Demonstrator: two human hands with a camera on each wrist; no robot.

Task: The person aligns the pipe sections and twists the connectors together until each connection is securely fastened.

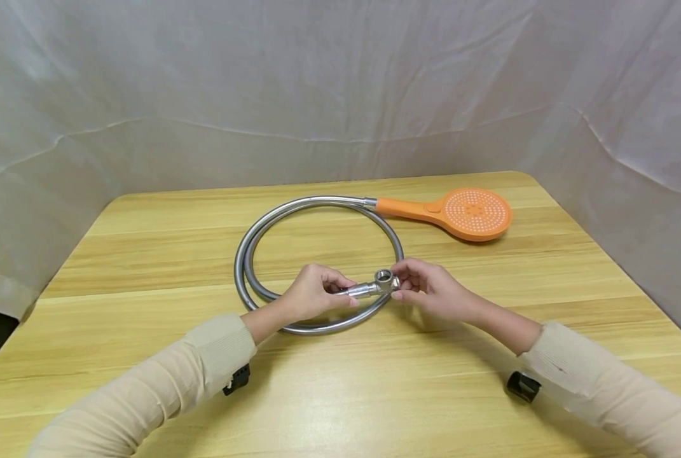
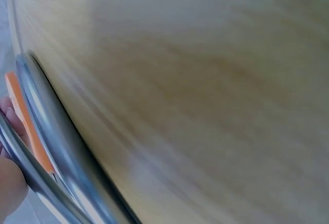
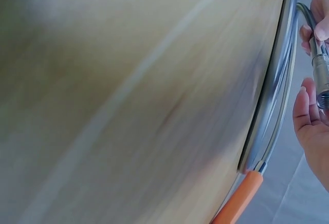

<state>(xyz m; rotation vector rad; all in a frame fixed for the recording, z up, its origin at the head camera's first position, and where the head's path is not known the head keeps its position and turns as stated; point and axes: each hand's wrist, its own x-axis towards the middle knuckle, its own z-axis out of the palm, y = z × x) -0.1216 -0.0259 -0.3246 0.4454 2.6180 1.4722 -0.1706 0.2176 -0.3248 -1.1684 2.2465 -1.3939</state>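
Observation:
Near the middle of the table, my left hand (image 1: 310, 294) pinches the metal end of a silver shower hose (image 1: 241, 261) between thumb and fingers. Joined end to end with it is a small chrome tee fitting (image 1: 384, 278), its threaded opening facing up. My right hand (image 1: 434, 291) grips the fitting's right end with thumb and fingertips. The right wrist view shows the fitting (image 3: 321, 75) between both hands. The hose lies in loops on the wood, and its far end joins an orange shower head (image 1: 474, 213), spray face up.
The light wooden table (image 1: 340, 394) is bordered by hanging pale cloth (image 1: 329, 83) at the back and sides. Black wrist cameras sit under both sleeves, the right one (image 1: 523, 386) close above the tabletop.

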